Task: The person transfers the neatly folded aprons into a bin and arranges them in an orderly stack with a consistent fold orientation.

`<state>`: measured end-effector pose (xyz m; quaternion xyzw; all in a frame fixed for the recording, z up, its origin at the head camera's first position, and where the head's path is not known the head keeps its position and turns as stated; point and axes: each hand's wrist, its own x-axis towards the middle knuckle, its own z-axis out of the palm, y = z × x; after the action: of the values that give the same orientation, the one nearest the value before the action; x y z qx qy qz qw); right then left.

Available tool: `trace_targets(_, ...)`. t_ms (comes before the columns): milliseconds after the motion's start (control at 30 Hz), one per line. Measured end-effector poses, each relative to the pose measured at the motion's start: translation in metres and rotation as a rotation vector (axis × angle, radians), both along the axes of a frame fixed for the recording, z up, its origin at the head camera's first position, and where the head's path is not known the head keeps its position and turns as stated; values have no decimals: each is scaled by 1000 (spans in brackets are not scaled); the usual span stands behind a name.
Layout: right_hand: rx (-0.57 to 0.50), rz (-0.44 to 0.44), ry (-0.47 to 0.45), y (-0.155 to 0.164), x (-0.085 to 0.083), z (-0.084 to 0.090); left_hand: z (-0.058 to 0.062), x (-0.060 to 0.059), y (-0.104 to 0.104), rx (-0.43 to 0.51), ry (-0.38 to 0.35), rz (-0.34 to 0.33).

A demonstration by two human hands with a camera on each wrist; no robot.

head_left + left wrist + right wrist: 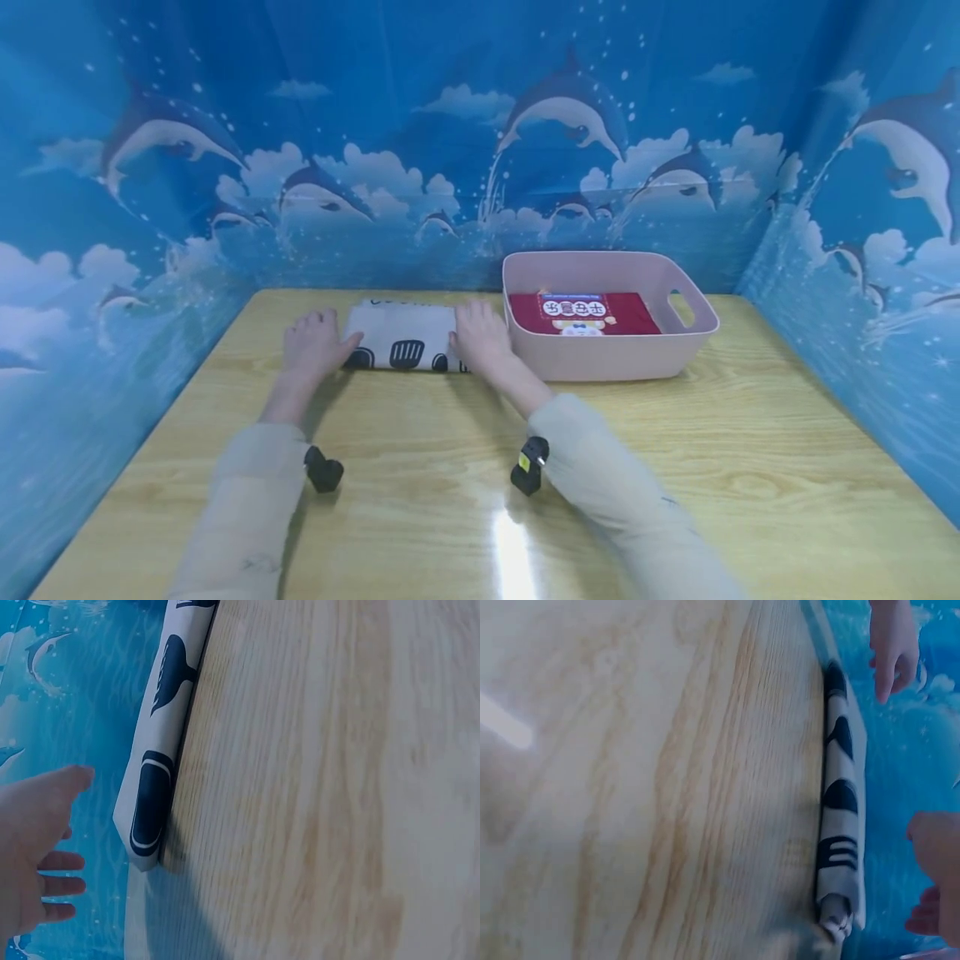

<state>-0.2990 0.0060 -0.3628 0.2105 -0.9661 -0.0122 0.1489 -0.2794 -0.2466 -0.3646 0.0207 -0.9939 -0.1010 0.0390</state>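
A folded white cloth (407, 333) printed with black kitchen utensils lies flat near the table's back edge. At its left end my left hand (313, 343) hovers with the thumb extended towards the cloth. In the left wrist view the fingers of my left hand (34, 855) are spread, apart from the cloth (161, 750). Over the cloth's right end is my right hand (482, 335), its fingers loosely bent. The right wrist view shows this right hand (936, 874) beside the cloth (840, 810), with a gap between them; part of it is cut off.
A pink plastic basket (600, 360) with a handle hole stands just right of my right hand. Inside lies a red item (626, 315) with white lettering and a cartoon figure. A dolphin-print curtain (450, 167) encloses the wooden table (420, 492) at back and sides.
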Motion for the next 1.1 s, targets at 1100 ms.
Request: trace_targets(1100,-83,-188,-159,-1,-20,-36,-19,-22,20,157,-210,84)
